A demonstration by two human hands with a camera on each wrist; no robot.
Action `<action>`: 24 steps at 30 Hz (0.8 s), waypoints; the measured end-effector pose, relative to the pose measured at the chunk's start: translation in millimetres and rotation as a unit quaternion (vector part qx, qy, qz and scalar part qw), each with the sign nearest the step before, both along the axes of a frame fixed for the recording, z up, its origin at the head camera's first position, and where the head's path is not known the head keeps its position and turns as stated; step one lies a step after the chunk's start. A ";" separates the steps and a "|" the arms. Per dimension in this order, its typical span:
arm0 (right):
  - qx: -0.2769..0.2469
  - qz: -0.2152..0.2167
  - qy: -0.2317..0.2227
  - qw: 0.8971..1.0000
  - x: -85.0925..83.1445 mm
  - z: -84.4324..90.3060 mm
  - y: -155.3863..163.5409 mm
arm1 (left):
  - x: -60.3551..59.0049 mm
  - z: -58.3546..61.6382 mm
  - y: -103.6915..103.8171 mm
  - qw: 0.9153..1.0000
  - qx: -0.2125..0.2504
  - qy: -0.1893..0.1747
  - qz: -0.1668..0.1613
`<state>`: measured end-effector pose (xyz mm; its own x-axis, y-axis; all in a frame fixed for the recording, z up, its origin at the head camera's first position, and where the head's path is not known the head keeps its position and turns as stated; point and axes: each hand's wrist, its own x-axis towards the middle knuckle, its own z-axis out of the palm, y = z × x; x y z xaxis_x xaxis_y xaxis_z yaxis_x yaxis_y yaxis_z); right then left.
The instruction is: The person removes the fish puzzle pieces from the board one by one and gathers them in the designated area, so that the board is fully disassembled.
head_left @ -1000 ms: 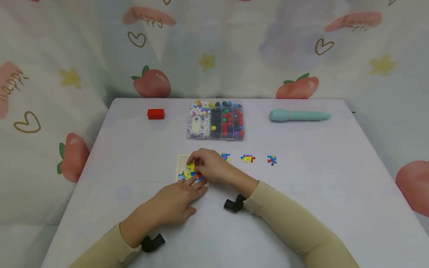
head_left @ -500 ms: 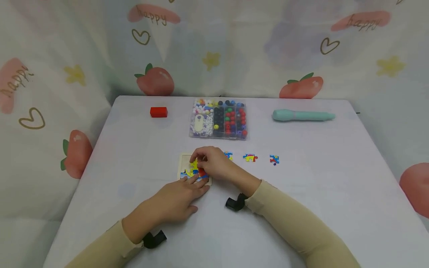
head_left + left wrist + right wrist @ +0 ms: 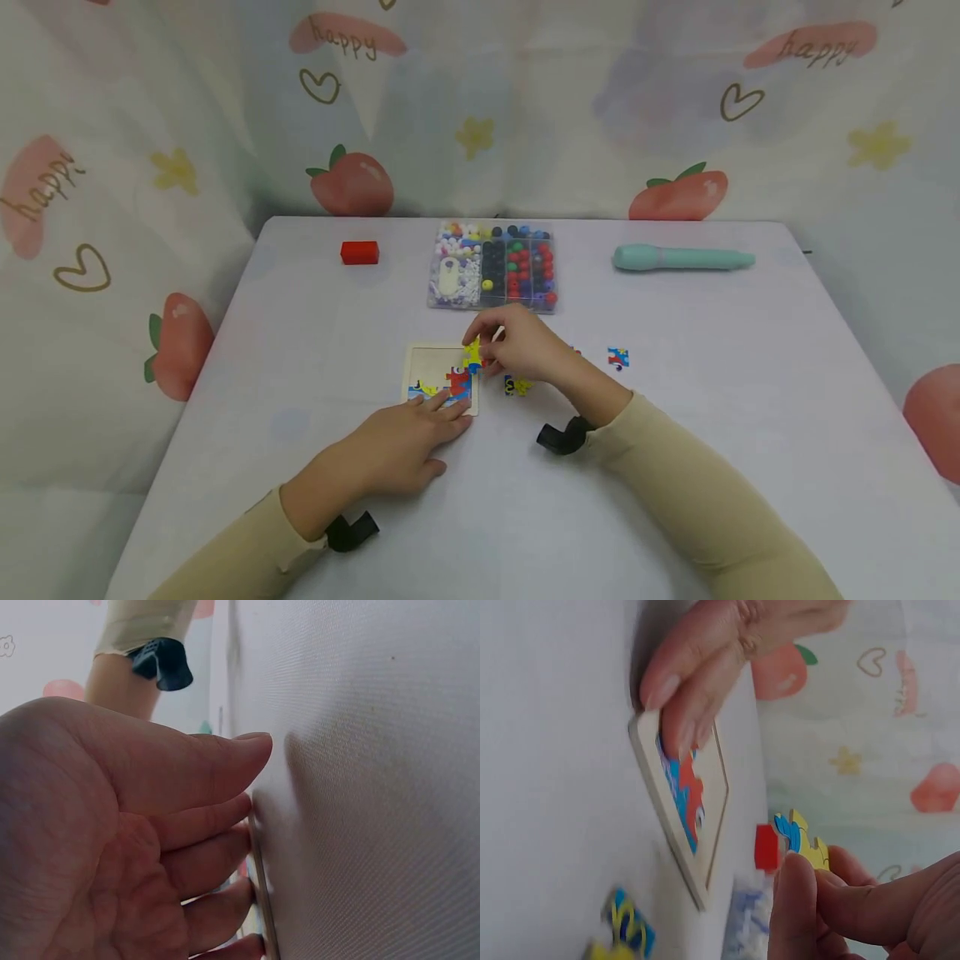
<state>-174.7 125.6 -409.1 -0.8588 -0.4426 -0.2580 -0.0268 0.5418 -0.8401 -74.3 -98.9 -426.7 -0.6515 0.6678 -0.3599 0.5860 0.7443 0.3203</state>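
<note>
My left hand (image 3: 393, 446) lies with extended fingers across the near edge of a small wooden jigsaw tray (image 3: 430, 360), touching the pieces there. Red, blue and yellow pieces (image 3: 459, 383) fill the tray's near part; its far part shows bare wood. Over the tray's right edge, my right hand (image 3: 522, 343) pinches a yellow and blue puzzle piece (image 3: 810, 844) between thumb and fingers, raised above the tray in the right wrist view. In the left wrist view, the left thumb (image 3: 225, 761) stands apart from the fingers, and the pieces are mostly hidden.
Loose puzzle pieces lie right of the tray: a yellow and dark blue one (image 3: 517, 386), a blue and red one (image 3: 618, 358), and another mostly behind the right hand. Behind stand a divided bead box (image 3: 492, 267), a red block (image 3: 360, 252) and a mint-green pen-shaped object (image 3: 682, 257).
My right hand has lifted the yellow and blue puzzle piece out of the tray and carried it right and slightly back. The left hand has stayed on the tray's near edge.
</note>
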 end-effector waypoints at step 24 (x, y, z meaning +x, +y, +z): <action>0.089 -0.058 -0.044 0.993 26.0 -8.9 108.4 | 2.1 -0.5 0.0 1.000 -0.005 0.005 0.011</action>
<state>-148.7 234.1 -417.9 -0.8725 -0.2817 -0.3993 0.1139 0.6773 -0.7268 -72.2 -99.0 -427.2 -0.6689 0.6503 -0.3602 0.5728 0.7597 0.3079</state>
